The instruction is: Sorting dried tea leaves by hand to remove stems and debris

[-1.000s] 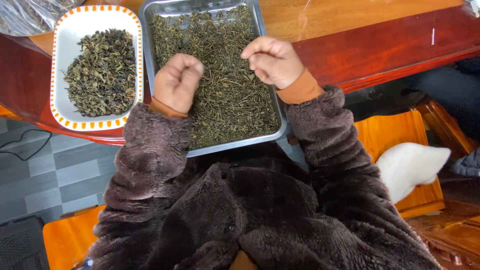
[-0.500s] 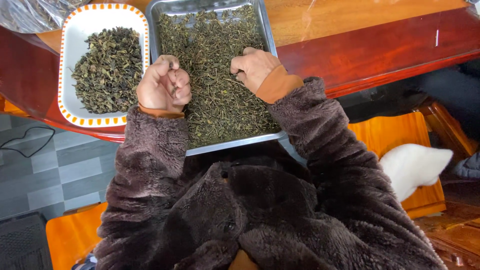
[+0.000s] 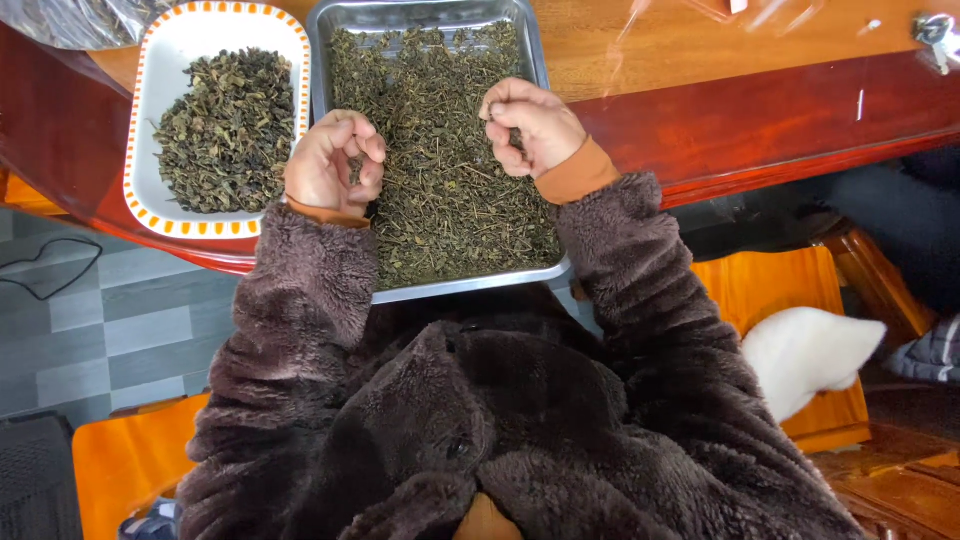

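Two hands work over a metal tray point(image 3: 545, 262) heaped with loose dried tea leaves point(image 3: 440, 180), which sits at the near edge of a reddish wooden table point(image 3: 780, 110). The left hand point(image 3: 330, 165) hovers at the tray's 9 o'clock side, fingers curled in toward the palm, seemingly cupping a few bits; what it holds is hidden. The right hand point(image 3: 530, 125) sits toward 1 o'clock, fingertips pressed together in a pinch on a small dark piece of leaf or stem. At the tray's 9 o'clock stands a white dish with an orange-dotted rim point(image 3: 140, 150), holding a mound of coarser, curlier leaves point(image 3: 225, 130). A grey plastic bag point(image 3: 60, 20) lies at 11 o'clock.

Picking out bits well probably calls for a light pinch with the fingertips only, lifting straight up so neighbouring leaves are not dragged along, and spreading the heap thinner so that stems show. Keeping both wrists low over the tray should limit spills past its rim.
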